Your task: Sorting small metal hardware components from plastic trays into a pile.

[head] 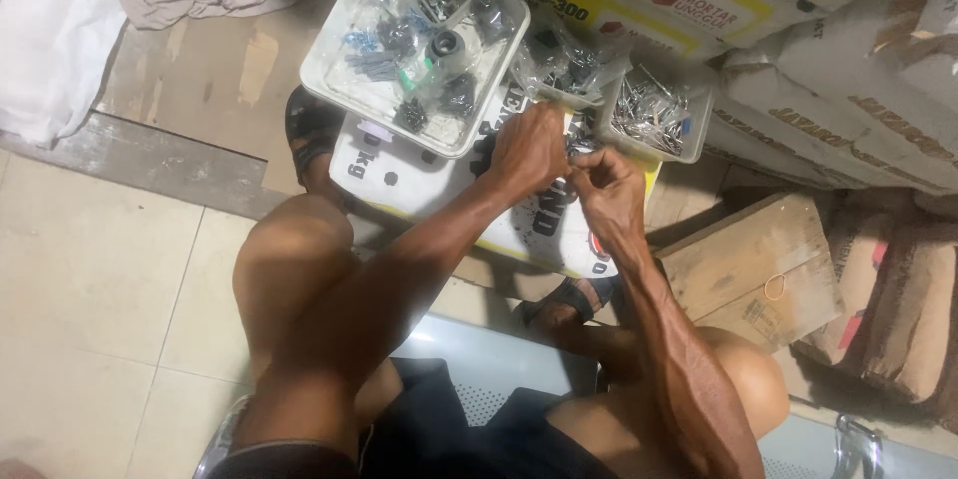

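Stacked along the top and right: large mortar sacks (858,70) in yellow, white and grey. Flat on the floor between the knees: one white sack (419,175) serving as work surface. On its upper left corner: white plastic tray (329,70) loaded with bagged small hardware. At its upper right edge: smaller clear tub (699,130) heaped with loose metal screws or nails. Between tray and tub: clear bags of dark parts (564,60). Just below those bags: left hand (529,150) and right hand (609,190), touching each other, fingers of both pinched together on a small metal piece (579,147), too small to identify. Progress, as a judgement: sorting partly done; many parts bagged in the tray, tub contents remaining loose.
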